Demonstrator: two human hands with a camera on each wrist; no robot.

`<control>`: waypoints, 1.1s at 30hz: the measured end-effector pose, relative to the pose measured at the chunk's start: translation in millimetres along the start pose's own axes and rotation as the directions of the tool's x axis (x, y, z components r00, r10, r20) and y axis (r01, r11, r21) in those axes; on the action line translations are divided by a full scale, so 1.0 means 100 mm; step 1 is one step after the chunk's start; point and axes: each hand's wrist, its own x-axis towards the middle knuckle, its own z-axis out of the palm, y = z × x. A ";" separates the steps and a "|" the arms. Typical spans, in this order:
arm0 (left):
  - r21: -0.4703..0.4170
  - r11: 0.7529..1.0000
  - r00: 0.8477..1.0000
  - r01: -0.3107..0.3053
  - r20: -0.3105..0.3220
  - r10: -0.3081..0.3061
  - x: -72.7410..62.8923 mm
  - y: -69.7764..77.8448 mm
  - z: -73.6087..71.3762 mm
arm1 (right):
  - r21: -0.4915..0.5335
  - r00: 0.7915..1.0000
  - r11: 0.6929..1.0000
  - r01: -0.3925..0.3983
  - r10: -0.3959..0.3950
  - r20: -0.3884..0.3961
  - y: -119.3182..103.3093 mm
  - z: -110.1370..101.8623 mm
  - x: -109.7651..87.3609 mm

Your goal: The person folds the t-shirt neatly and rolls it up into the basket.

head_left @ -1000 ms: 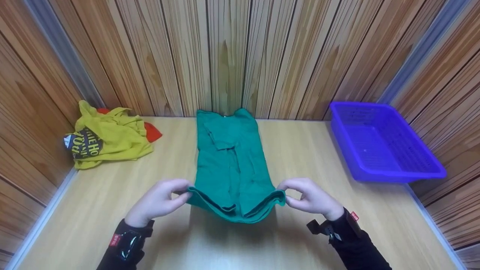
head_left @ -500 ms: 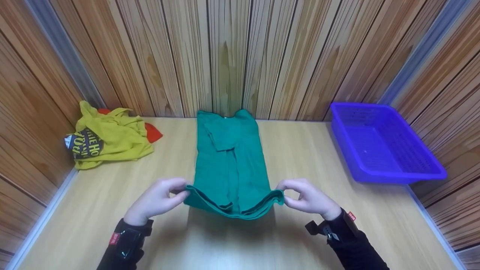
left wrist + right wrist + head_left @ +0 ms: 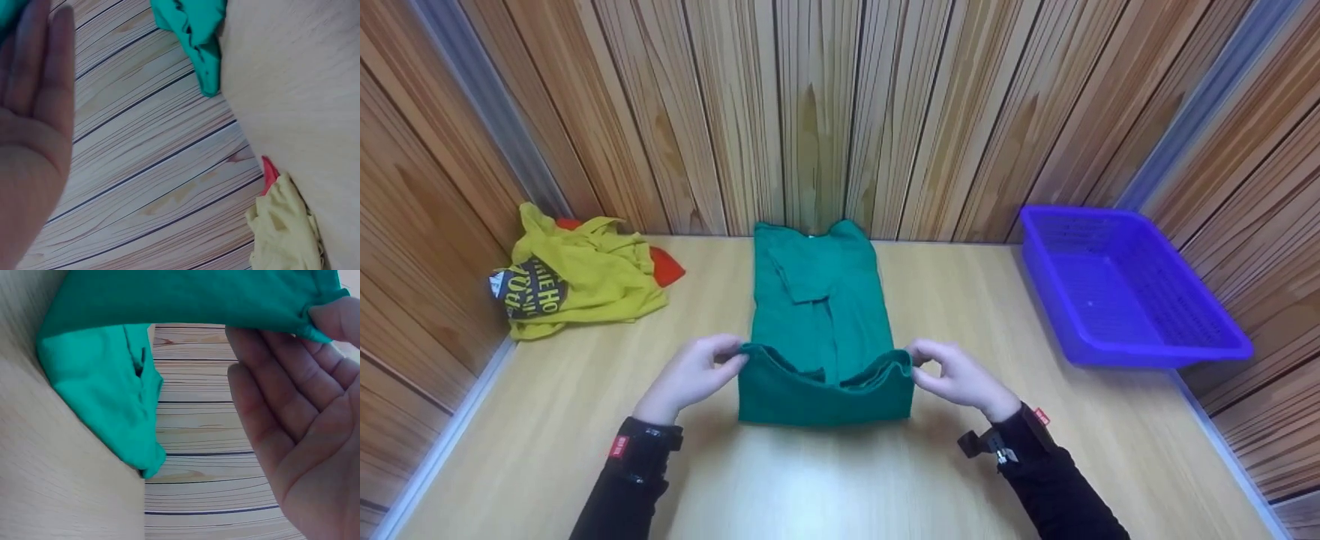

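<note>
A green shirt (image 3: 855, 300), its sides and a sleeve turned inward, lies lengthwise on the table with its collar end by the back wall. Its near end is raised and bends up from the tabletop. My left hand (image 3: 694, 377) pinches the left corner of that end between thumb and fingers. At the right corner, my right hand (image 3: 964, 379) does the same. The right wrist view shows the thumb of the right hand (image 3: 315, 410) pressing the cloth, other fingers extended below it. In the left wrist view the left hand (image 3: 34, 124) is partly cut off.
On the left lies a crumpled yellow shirt (image 3: 600, 277) with dark printed lettering, over a red cloth (image 3: 666, 266). A purple plastic basket (image 3: 1155, 349) stands at the right. Wood-patterned walls (image 3: 810, 112) enclose the table (image 3: 810, 487) at the back and sides.
Both hands have moved away from the body toward the back wall, carrying the shirt's near end. The bottom edge now stands folded up from the table. Yellow shirt and basket stay put.
</note>
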 end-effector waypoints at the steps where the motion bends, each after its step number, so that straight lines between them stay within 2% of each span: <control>1: 0.003 1.000 1.000 0.025 -0.016 -0.025 0.02 -0.01 0.02 | -0.001 0.999 0.999 -0.033 0.033 -0.003 0.01 0.01 0.01; 6: 0.027 0.993 0.990 0.118 -0.078 -0.116 0.15 -0.09 0.12 | 0.011 0.980 0.981 -0.195 0.196 -0.025 0.10 0.05 0.07; 13: 0.071 0.977 0.972 0.199 -0.143 -0.188 0.30 -0.26 0.29 | 0.014 0.925 0.926 -0.378 0.378 -0.029 0.31 0.14 0.16; 21: 0.093 0.959 0.955 0.267 -0.155 -0.251 0.38 -0.39 0.39 | -0.023 0.890 0.889 -0.457 0.457 -0.009 0.50 0.25 0.19; 25: 0.099 0.952 0.949 0.291 -0.152 -0.275 0.41 -0.42 0.42 | -0.033 0.860 0.859 -0.510 0.510 0.000 0.53 0.28 0.19; 30: 0.097 0.932 0.933 0.350 -0.129 -0.337 0.40 -0.43 0.41 | -0.060 0.826 0.824 -0.563 0.564 -0.003 0.53 0.30 0.20; 33: 0.125 0.925 0.929 0.359 -0.138 -0.342 0.39 -0.43 0.40 | -0.107 0.824 0.818 -0.565 0.566 -0.029 0.51 0.30 0.19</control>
